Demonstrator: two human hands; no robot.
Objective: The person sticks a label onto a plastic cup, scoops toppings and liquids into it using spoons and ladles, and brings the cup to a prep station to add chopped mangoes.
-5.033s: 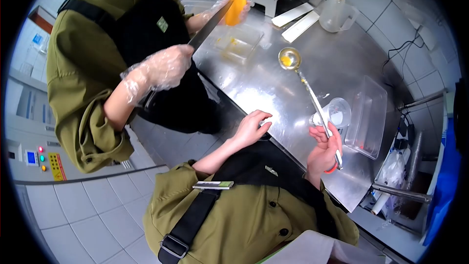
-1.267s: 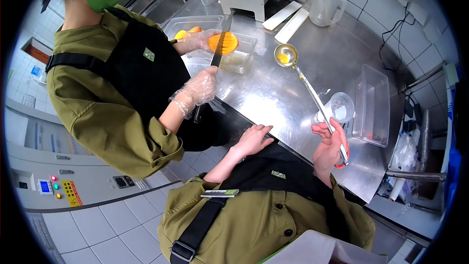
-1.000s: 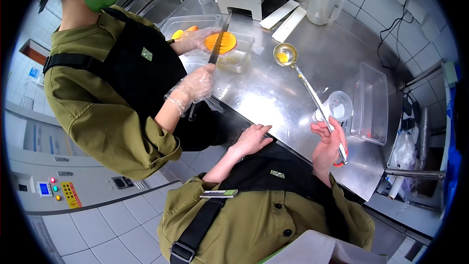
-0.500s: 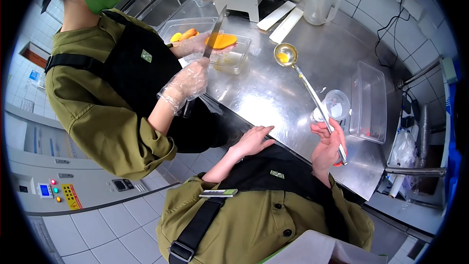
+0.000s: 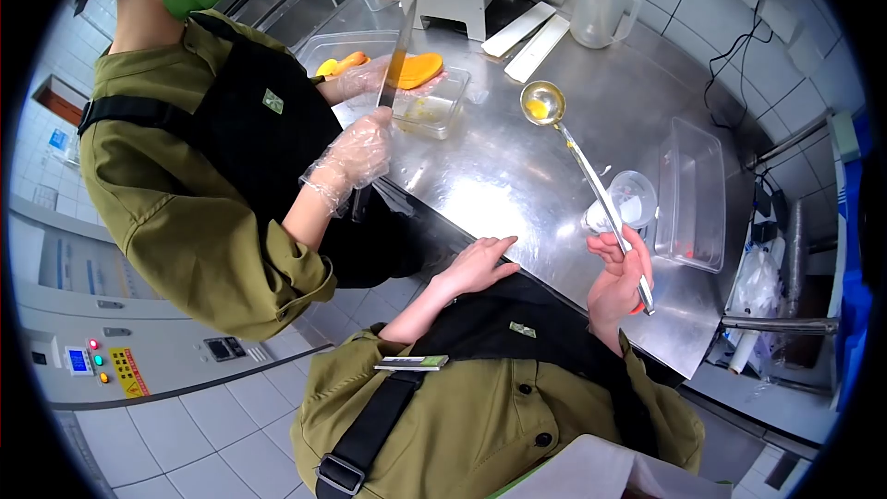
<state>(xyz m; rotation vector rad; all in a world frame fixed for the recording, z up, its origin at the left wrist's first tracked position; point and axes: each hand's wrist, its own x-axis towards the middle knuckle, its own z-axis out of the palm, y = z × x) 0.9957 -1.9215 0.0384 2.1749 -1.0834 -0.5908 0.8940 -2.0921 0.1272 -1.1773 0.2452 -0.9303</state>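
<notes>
Ladle (image 5: 591, 179): silver metal, long and straight, gripped in right hand (image 5: 623, 279) above or on table (image 5: 517, 162); cannot tell whether touching the metal top.
Bowl of ladle (image 5: 543, 103): round, open side up, shiny; inner wall tinted yellowish, with bright reflections.
Yellow patch (image 5: 536, 110): small, glossy, at bottom of bowl, nearer its left side; liquid or solid, cannot tell.
Handle of ladle: narrow, slanting from bowl down toward right palm; yellowish smears just below bowl, bare and bright farther along; lower end jutting past the palm.
Right hand: bare, palm turned up; fingers curled together and closed on handle, near its lower end.
Left hand (image 5: 475, 266): bare, at front edge of table; fingers stretched out, close together, thumb apart from them.
Cup (image 5: 637, 194): clear plastic, round mouth, just beside handle and just beyond right fingertips; something white visible at it.
Tub (image 5: 691, 194): clear plastic, rectangular, right of cup; small reddish specks near its lower end.
Co-worker's knife (image 5: 397, 60): long blade pointing up, grip clasped in gloved hand (image 5: 356, 152); blade beside orange fruit piece (image 5: 420, 70) in the other gloved hand, over clear tray (image 5: 434, 106).
Pitcher (image 5: 593, 18): clear, at back of table, pale sticks inside, near two white strips (image 5: 536, 53).
</notes>
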